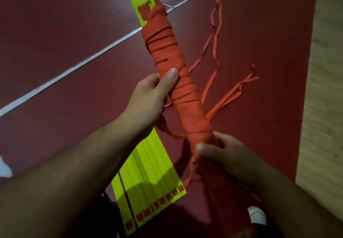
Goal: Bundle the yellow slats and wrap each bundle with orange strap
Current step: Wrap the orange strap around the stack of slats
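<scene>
Yellow slats [148, 172] lie loose, flat and rigid-looking in a fan on the dark red floor mat [74, 33] under the left forearm, perhaps 9 of them though shadow blurs the count, so at least 1 more bundle looks left to make. Above the mat, 1 bundle [167, 52] seems nearly done: soft, fuzzy orange strap [187, 120] covers it but for its slotted yellow tip, thin tails trailing. The left hand [152, 96] clasps it mid-length, thumb on top, and the right hand [228, 156] curls round its near end.
</scene>
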Demonstrator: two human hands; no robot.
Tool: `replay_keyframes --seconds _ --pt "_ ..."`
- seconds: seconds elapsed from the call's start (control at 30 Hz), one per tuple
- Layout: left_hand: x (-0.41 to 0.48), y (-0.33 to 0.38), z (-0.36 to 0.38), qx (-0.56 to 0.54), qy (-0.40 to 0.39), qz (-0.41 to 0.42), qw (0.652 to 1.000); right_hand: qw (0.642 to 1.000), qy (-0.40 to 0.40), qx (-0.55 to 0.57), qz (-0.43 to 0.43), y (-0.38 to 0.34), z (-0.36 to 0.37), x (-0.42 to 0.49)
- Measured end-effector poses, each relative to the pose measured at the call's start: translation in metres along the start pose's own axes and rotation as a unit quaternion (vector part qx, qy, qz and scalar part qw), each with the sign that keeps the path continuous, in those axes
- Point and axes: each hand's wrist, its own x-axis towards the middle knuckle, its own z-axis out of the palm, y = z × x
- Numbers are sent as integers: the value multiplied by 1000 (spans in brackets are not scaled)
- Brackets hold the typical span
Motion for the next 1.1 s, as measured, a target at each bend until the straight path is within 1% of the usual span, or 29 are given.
replay_keyframes --seconds 0.03,0.07,0.1,0.13,0.2,0.27,0.3,0.37,0.4,0.47,0.53,0.6,0.73,0.87,0.9,0.93,1.0,1.03,1.07,1.1 --pt "0 0 2 25 41 1 999 994 55 -91 -32 1 3 1" --pt "0 -1 3 47 82 -3 995 980 102 -164 -54 3 7 1" --pt "1 -3 3 59 118 -10 991 966 136 -209 -65 6 12 2" --pt "1 -6 2 62 140 -18 988 957 159 -231 -67 10 17 3" --pt "3 -8 0 63 139 -28 988 942 192 -264 -80 15 23 5" --pt "4 -6 -3 83 101 -15 991 930 211 -287 -94 16 20 7" --pt "6 -4 -6 88 79 2 993 929 214 -284 -100 15 16 6" --pt "8 -5 -12 69 25 18 997 945 202 -238 -97 9 8 4" --pt "9 -7 -15 59 -7 16 998 959 186 -197 -89 6 4 3" --pt "7 -9 -15 79 -71 12 994 986 128 -76 -77 0 -1 0" --pt "1 -9 -11 82 -119 6 990 996 46 37 -65 -1 -3 -2" --pt "0 -9 -8 56 -142 -11 988 995 -17 82 -59 -1 -5 -4" --pt "1 -13 -9 9 -174 -20 984 983 -80 158 -48 2 -5 -4" --pt "-6 -14 -4 -53 -194 -77 977 952 -188 242 -4 3 -6 -8" --pt "-7 -14 -2 -64 -185 -78 977 951 -195 238 4 2 -7 -9" --pt "-8 -12 0 -74 -170 -77 980 957 -187 223 14 1 -7 -9" --pt "-9 -9 4 -74 -115 -81 987 974 -138 179 35 -1 -7 -7" --pt "-8 -8 6 -57 -80 -81 992 985 -98 136 30 -2 -5 -5" --pt "-8 -8 8 -33 -47 -77 995 997 -47 61 15 -3 -2 -3" --pt "-9 -9 10 -11 -16 -69 997 999 12 -36 0 -3 1 -1"
